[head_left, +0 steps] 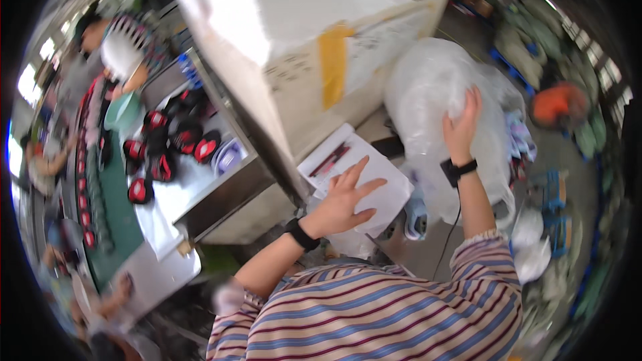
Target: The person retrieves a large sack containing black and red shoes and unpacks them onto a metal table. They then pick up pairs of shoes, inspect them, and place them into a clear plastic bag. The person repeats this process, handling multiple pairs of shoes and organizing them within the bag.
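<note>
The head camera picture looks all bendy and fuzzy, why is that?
Head view: the fisheye lens bends straight edges near the rim, like the big white cardboard box; glare whitens its top; the left hand on the white paper sheets, the right hand on the clear plastic bag and everything around look motion-blurred.

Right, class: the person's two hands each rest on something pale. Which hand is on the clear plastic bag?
The right hand, raised with fingers spread on the big, bulging clear plastic bag. The left hand lies lower, flat on a white paper sheet.
</note>
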Available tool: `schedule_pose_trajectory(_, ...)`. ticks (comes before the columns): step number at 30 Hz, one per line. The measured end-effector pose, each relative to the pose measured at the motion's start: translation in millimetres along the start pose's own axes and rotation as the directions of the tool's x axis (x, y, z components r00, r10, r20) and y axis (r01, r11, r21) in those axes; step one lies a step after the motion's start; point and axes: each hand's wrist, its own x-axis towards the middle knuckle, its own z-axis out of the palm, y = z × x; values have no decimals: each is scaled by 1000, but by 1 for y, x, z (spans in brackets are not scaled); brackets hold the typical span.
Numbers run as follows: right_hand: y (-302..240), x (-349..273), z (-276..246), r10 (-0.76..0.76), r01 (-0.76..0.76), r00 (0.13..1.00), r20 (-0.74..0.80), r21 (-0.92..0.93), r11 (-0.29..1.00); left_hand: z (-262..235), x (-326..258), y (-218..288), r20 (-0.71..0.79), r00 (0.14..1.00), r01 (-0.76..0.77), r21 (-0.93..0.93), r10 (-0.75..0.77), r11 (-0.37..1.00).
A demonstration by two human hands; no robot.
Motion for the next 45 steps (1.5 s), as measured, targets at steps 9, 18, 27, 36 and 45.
schedule_pose_trajectory(9,6,-47,32,55,69,826,561,-198,978,32,24,-21,189,951,210,188,-245,959)
schedule_pose_trajectory(18,-7,-101,3,-164,225,781,603,-26,974,29,49,7,-704,706,-124,-9,82,992)
schedule_pose_trajectory(27,104,-75,40,30,263,628,778,-248,932,78,-2,47,-390,860,-335,59,330,940)
schedule_pose_trajectory(36,161,-45,29,329,41,609,722,-442,896,57,-76,30,-211,976,-45,9,46,999)
schedule_pose_trajectory(45,-26,-84,-110,37,-351,-78,996,-63,934,115,-194,41,42,940,337,-268,-339,903)
